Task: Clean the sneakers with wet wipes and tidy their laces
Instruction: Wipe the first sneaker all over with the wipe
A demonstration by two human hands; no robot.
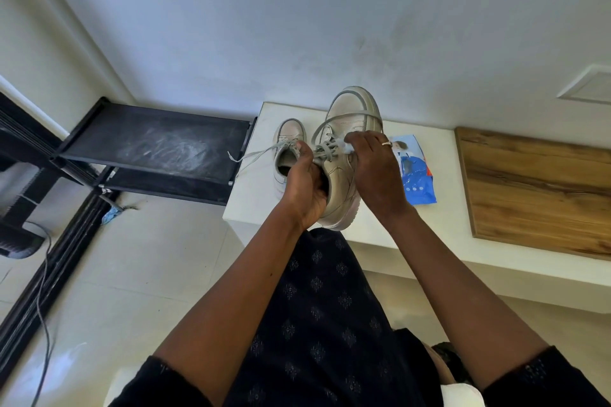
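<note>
Wiping the lace area of the held sneaker. Your left hand (305, 187) is curled round the heel opening of the sneaker (347, 109) and carries it with the toe pointing away from you. Whether the heel of the sole rests on the bench (251, 198) cannot be told. Your right hand (373, 172), just to the right of the left, is closed, its fingertips pinching a crumpled wet wipe (342, 144) against the laces (330, 150). The step probably goes best with a firm left grip, so the shoe does not twist under the rubbing. Draw the wipe along one lace crossing at a time, working from your fingertips toward the toe. Turn the wipe to a fresh face once it greys. One lace loop lies slack over the toe, just beyond the right hand, and may snag your fingers, so lift it aside before wiping beneath it. The second sneaker (288, 139) stands on the bench just beyond the left hand, with a loose lace end trailing to that hand's left; it appears to be waiting its turn. The pack of wipes (415, 175) lies just right of the right hand, near enough to reach.
</note>
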